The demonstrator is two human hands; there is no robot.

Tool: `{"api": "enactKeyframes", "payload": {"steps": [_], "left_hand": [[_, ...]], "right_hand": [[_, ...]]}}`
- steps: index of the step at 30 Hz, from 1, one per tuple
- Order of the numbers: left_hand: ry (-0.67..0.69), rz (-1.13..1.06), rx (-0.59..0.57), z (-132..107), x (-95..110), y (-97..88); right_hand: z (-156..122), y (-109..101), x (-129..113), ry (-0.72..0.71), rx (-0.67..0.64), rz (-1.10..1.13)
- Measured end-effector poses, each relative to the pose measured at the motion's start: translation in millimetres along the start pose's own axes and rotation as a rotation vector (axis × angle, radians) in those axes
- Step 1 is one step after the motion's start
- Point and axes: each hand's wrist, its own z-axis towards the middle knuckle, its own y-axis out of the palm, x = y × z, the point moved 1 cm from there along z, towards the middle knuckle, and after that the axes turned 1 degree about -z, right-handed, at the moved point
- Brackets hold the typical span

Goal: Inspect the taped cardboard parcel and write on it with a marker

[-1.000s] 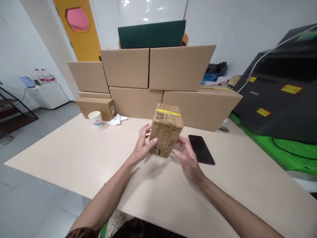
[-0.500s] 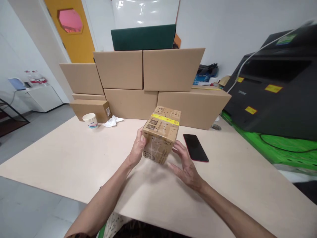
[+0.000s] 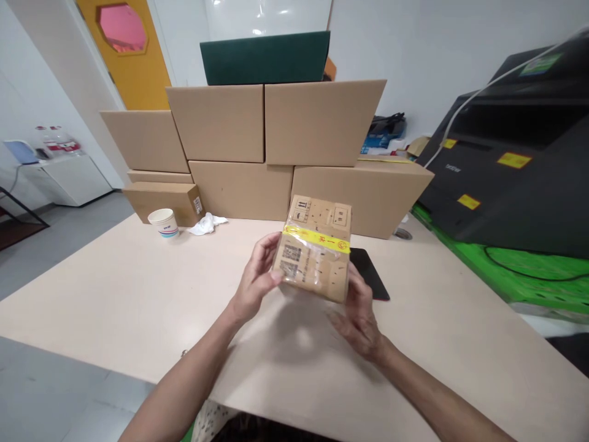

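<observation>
A small cardboard box (image 3: 317, 270) is held up above the table, its printed top face with a band of yellow tape tilted towards me. My left hand (image 3: 257, 276) grips its left side, thumb at the near left corner and fingers along the side. At the right side is my right hand (image 3: 361, 313), its fingers against the box and partly hidden by it, the thumb lower and blurred. Behind that hand a black phone (image 3: 370, 276) lies on the table, partly covered by the box and fingers.
Stacked large cardboard boxes (image 3: 239, 190) line the table's (image 3: 115, 294) back edge, topped by a dark green box (image 3: 267, 58). A paper cup (image 3: 164, 223) and crumpled tissue (image 3: 207, 224) stand at back left. A black printer (image 3: 506, 172) sits on a green surface at right.
The box has tipped, so its top now faces me and its front face is out of sight. Both hands have turned with it, and the right hand has shifted slightly right, over the phone's edge.
</observation>
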Motion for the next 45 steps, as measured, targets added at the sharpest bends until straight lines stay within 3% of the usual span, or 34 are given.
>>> {"api": "enactKeyframes", "payload": {"steps": [3,5,12,17,23,28,33,35,37,40,42,45], "left_hand": [[0.039,0.132,-0.157,-5.6,-4.9,1.9],[0.045,0.214,-0.199,-6.6,-8.9,1.5],[0.000,0.308,-0.176,-1.7,-18.7,1.5],[0.031,0.365,-0.081,-1.6,-14.9,6.3],[0.059,0.931,0.020,-2.3,-21.6,5.6],[0.190,1.262,0.137,-4.4,-33.4,8.4],[0.355,1.342,0.216,3.6,-26.6,2.2],[0.417,1.363,0.229,7.5,-16.6,-2.5],[0.493,1.386,0.236,9.9,-5.6,-7.1],[0.548,1.448,0.233,10.6,6.9,-13.4],[0.545,1.480,0.199,9.9,11.3,-16.4],[0.540,1.501,0.137,8.5,13.8,-17.0]], "right_hand": [[-1.5,-0.5,0.0,0.152,0.043,0.130],[-2.9,1.2,4.6,0.250,0.062,0.195],[-0.3,6.5,18.7,0.349,0.068,0.223],[3.1,6.4,10.5,0.243,-0.040,0.110],[-7.7,14.4,8.7,0.153,-0.200,-0.094],[-13.4,19.8,5.5,0.064,-0.280,-0.168],[0.9,9.5,6.7,-0.037,-0.303,-0.426],[12.5,-1.6,8.1,0.056,-0.277,-0.637],[23.0,-13.7,9.9,0.303,-0.305,-0.913],[29.9,-25.4,12.9,0.644,-0.511,-1.149],[29.3,-27.7,15.7,0.719,-0.620,-1.169],[27.9,-29.5,20.4,0.720,-0.625,-1.086]]}}
